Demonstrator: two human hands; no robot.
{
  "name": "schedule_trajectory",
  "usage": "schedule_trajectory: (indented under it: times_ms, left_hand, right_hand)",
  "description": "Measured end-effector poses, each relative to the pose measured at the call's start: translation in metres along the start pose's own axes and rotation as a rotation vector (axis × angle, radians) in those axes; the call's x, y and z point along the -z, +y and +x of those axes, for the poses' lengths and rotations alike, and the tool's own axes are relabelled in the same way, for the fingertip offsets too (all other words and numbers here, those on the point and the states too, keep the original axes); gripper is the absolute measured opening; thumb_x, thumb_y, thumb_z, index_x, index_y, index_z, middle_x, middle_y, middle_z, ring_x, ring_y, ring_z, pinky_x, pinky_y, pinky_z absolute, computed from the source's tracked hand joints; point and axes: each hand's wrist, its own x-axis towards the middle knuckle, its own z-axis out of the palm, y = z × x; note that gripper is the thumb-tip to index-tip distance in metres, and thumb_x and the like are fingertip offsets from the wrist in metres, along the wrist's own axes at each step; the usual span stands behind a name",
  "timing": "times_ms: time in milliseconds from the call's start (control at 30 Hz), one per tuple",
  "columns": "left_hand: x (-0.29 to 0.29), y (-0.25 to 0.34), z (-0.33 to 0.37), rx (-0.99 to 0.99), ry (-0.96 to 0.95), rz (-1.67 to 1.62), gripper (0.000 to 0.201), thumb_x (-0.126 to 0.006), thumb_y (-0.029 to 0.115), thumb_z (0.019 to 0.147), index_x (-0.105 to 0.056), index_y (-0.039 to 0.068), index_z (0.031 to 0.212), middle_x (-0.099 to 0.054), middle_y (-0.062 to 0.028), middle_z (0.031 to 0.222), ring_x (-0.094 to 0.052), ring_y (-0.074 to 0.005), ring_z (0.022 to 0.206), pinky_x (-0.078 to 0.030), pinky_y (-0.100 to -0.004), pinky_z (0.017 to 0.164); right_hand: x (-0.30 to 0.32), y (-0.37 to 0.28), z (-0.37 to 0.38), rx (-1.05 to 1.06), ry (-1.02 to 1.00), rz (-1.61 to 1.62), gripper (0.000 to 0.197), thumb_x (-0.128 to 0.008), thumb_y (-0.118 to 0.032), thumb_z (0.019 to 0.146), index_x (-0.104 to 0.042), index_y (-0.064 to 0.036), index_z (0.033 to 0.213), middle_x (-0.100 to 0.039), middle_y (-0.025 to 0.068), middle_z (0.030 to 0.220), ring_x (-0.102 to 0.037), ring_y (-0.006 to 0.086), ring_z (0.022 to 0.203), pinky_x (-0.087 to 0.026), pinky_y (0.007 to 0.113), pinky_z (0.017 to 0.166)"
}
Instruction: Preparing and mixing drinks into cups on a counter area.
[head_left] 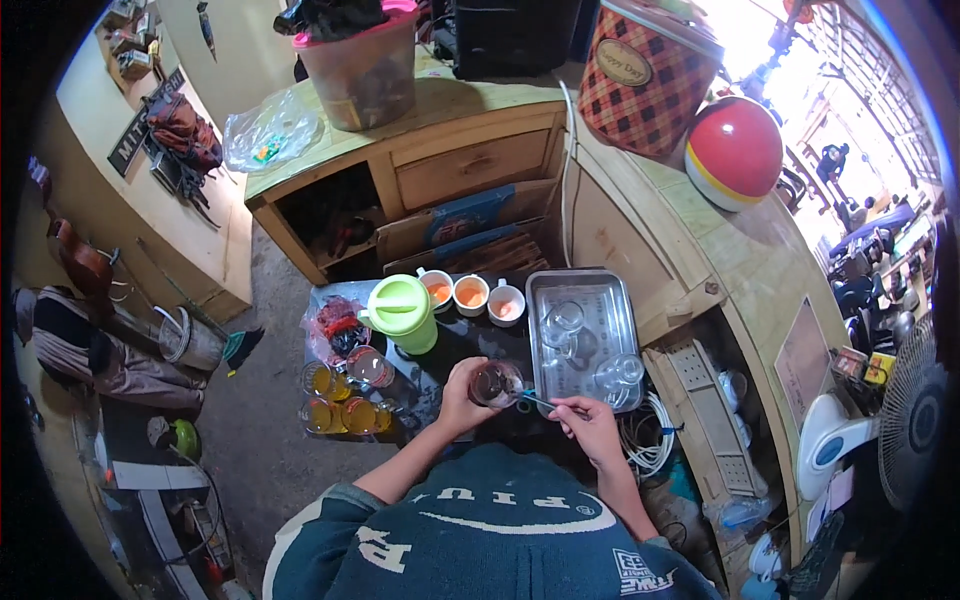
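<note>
My left hand (462, 402) is closed around the side of a clear glass (494, 384) with something dark in it. Pinched in the fingers of my right hand (590, 425) is a thin spoon (541, 402), slanting toward the rim of that glass. Whether its tip touches the contents is too small to make out. Just right of the glass lies a metal tray (540, 360) bearing clear glass cups (619, 376). Behind my hands stand a lidded light-green pitcher (402, 318) and three white cups (470, 294) with orange or pinkish contents.
Left of the pitcher sit glass mugs of yellow drink (328, 381), another glass mug (370, 367) and a red-and-black plastic bag (338, 325). A wooden counter (480, 125) wraps around the far and right sides. Coiled white cable (655, 440) hangs beyond the tray; a fan (905, 410) stands far right.
</note>
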Motion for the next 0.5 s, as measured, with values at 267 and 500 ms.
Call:
schedule_trajectory:
  times_ms: [267,500]
  left_hand:
    - [0.011,0.109,0.038,-0.493,-0.007,-0.085,0.083,-0.090,0.026,0.057,-0.047,0.011,0.127,-0.050,-0.0162,0.121,-0.056,-0.0308,0.109,-0.049,-0.0424,0.091]
    - [0.024,0.171,0.058,-0.783,0.125,-0.143,0.084,-0.089,0.032,0.058,-0.047,0.016,0.129,-0.052,-0.0140,0.114,-0.057,-0.0329,0.104,-0.047,-0.0471,0.085]
  right_hand:
    - [0.012,-0.067,-0.036,0.428,0.024,0.086,0.018,-0.067,-0.016,0.089,-0.070,0.0024,0.090,-0.069,0.0091,0.082,-0.058,0.0088,0.062,-0.048,0.021,0.058]
    - [-0.008,-0.152,-0.092,0.889,-0.182,-0.417,0.009,-0.073,-0.007,0.076,-0.071,0.0012,0.076,-0.071,0.0134,0.078,-0.070,0.0223,0.072,-0.053,0.028,0.066]
